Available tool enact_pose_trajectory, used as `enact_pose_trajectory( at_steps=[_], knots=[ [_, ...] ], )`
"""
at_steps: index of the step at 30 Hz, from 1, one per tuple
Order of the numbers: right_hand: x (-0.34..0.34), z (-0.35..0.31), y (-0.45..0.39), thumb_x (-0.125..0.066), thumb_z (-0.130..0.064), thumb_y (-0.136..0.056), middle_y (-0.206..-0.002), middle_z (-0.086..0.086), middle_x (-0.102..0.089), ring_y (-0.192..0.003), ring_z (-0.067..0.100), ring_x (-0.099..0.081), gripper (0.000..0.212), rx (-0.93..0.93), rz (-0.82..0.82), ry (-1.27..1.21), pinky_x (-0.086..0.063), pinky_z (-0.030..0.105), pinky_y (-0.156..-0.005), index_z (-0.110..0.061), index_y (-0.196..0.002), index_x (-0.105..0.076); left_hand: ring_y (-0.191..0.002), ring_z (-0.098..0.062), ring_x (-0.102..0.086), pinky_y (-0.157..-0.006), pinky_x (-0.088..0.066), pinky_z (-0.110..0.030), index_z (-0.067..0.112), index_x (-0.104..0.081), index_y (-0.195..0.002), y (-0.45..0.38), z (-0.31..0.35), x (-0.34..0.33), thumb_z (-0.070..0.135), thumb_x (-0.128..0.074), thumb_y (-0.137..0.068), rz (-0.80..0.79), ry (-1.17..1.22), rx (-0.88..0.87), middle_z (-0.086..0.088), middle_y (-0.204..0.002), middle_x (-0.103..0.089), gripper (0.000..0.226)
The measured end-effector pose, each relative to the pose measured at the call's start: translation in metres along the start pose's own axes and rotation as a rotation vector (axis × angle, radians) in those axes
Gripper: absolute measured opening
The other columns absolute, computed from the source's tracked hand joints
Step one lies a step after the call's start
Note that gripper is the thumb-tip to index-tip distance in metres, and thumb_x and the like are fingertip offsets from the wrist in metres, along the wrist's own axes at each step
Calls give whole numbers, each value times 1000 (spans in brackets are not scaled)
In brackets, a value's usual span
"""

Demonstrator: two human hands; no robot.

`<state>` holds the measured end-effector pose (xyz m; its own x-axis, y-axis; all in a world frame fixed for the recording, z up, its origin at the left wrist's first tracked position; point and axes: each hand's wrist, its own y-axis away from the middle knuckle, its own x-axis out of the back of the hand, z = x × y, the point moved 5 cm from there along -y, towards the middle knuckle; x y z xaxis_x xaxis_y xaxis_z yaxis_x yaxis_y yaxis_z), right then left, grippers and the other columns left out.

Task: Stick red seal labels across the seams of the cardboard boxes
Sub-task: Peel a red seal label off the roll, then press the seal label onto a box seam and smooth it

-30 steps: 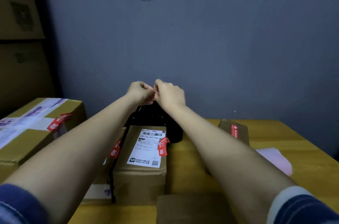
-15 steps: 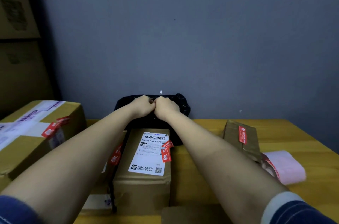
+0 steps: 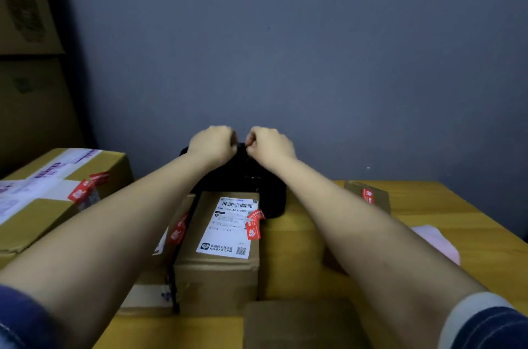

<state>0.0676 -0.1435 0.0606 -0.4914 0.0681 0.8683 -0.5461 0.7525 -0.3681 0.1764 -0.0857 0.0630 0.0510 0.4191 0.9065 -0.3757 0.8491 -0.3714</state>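
Observation:
My left hand (image 3: 213, 145) and my right hand (image 3: 271, 145) are raised side by side, a small gap between them, above a black bag (image 3: 257, 191). Both have curled fingers. The right hand's fingertips pinch a small reddish piece, apparently a red seal label; motion blur hides what the left hand holds. Below them a cardboard box (image 3: 217, 271) carries a white shipping label and red seal labels (image 3: 254, 225) at its right edge. A large box (image 3: 43, 220) at left has a red label (image 3: 85, 188). A small box (image 3: 377, 200) at right also carries one.
Another box (image 3: 148, 297) lies left of the middle one, and a plain box (image 3: 300, 323) sits at the near edge. Pink label stock (image 3: 437, 243) lies on the wooden table (image 3: 443, 205) at right. Stacked cartons (image 3: 28, 62) stand far left against the grey wall.
My hands dropped from a raised position to the top of the black bag, then rose slightly and drew a little apart. The camera view shifted a bit.

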Motion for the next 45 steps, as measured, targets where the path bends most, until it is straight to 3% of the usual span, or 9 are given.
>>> enact_pose_trajectory(
  at_steps=[6,16,20,23,27,32,36,39,45],
  knots=[
    [69,24,33,-53,-29,-84,-101,-2,-71,-99,26,-63,13,1,157,-79,-50,34,-85,-26,-90,-65,-101,-33,-58,-78,-46,-36,20,-63,-97,23,57,45,20,-52,-85,217,130,-123,-7,-107,-66,16],
    [135,155,143,-53,-28,-75,-66,-9,-71,-62,10,-69,12,-215,316,-328,-55,39,-82,-28,-70,-63,-89,-23,-67,-84,-53,-36,27,-57,-81,81,198,48,25,-50,-85,20,369,-263,1,-95,-70,8],
    [138,203,184,-55,-28,-82,-72,-7,-71,-77,18,-68,14,-314,323,-278,-53,38,-83,-29,-69,-61,-96,-24,-66,-90,-50,-35,24,-59,-90,111,259,37,19,-49,-87,-48,547,-307,-3,-101,-70,12],
    [131,231,209,-56,-27,-86,-80,-5,-69,-84,20,-65,16,-384,315,-251,-49,34,-76,-28,-69,-56,-109,-25,-59,-93,-45,-31,19,-60,-103,132,297,18,12,-48,-87,-119,685,-250,-4,-113,-67,21],
    [113,262,231,-52,-20,-90,-92,-3,-57,-88,23,-53,1,-449,251,-250,-32,30,-69,-20,-89,-51,-112,-28,-55,-96,-44,-35,14,-56,-111,159,331,-18,7,-48,-87,-203,900,-106,-10,-121,-60,27],
    [81,296,247,-58,-18,-90,-127,16,-53,-113,30,-54,35,-536,239,-341,-40,35,-91,-7,-123,-51,-114,-28,-50,-108,-31,-40,20,-45,-121,186,334,-78,13,-51,-88,-248,925,102,-9,-133,-36,34],
    [54,308,254,-64,-21,-87,-139,14,-44,-123,29,-49,58,-611,175,-441,-40,38,-103,-8,-138,-37,-125,-33,-42,-106,-33,-35,15,-40,-129,198,327,-124,13,-54,-89,-233,947,227,-10,-142,-24,42],
    [40,313,257,-61,-18,-88,-134,12,-51,-119,29,-53,60,-607,178,-511,-42,38,-99,-12,-141,-34,-133,-31,-33,-109,-28,-34,19,-35,-136,207,324,-152,23,-54,-91,-220,897,299,-10,-147,-21,49],
    [37,315,262,-60,-4,-85,-91,1,-60,-86,20,-59,37,-504,389,-621,-48,30,-81,-15,-120,-54,-134,-24,-35,-114,-17,-34,23,-41,-134,205,311,-173,19,-55,-86,-100,771,237,-6,-138,-43,50]
  ],
)
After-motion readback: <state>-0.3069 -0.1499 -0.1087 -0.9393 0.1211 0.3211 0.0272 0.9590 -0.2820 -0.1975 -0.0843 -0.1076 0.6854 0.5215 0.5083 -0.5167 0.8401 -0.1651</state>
